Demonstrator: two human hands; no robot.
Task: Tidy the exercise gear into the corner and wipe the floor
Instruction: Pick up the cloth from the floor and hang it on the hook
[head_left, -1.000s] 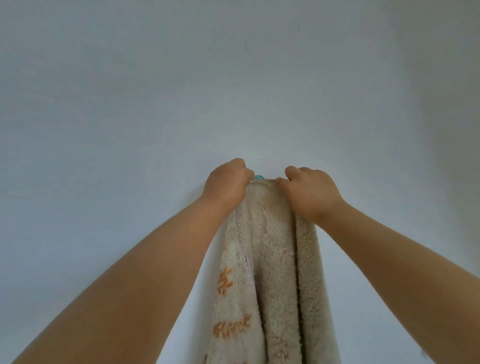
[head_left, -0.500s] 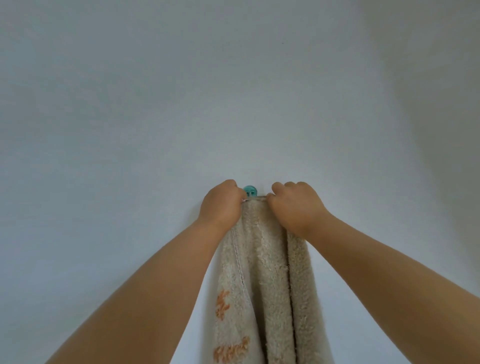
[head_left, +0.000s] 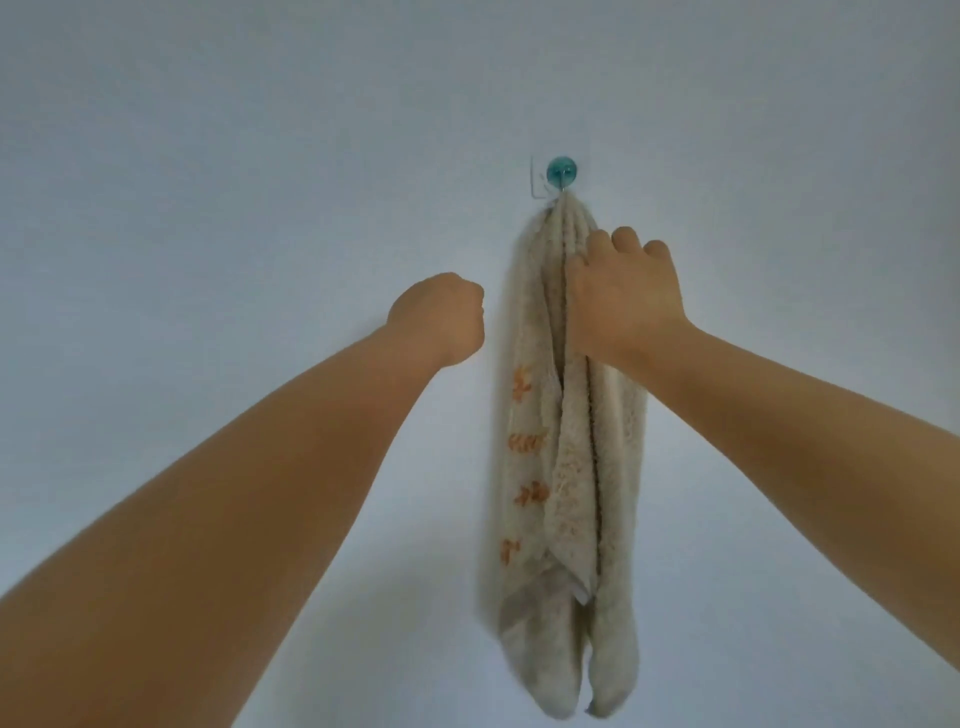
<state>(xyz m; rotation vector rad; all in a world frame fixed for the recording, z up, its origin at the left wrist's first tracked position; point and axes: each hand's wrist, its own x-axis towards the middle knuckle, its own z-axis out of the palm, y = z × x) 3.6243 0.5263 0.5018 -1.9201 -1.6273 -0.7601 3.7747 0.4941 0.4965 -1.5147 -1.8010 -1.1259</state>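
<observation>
A beige fluffy towel (head_left: 571, 467) with orange embroidery hangs down the wall from a teal hook (head_left: 562, 172). My left hand (head_left: 439, 319) is a closed fist with nothing in it, just left of the towel and apart from it. My right hand (head_left: 623, 296) lies over the towel's upper part with its fingers curled against the cloth. The back of the hand hides whether those fingers grip the towel. No exercise gear and no floor are in view.
A plain white wall (head_left: 234, 156) fills the whole view. A small clear adhesive plate (head_left: 539, 182) sits behind the hook.
Both hands have dropped from the towel's top at the hook. The left hand has let go and moved left. The towel now hangs from the hook, and more of it shows.
</observation>
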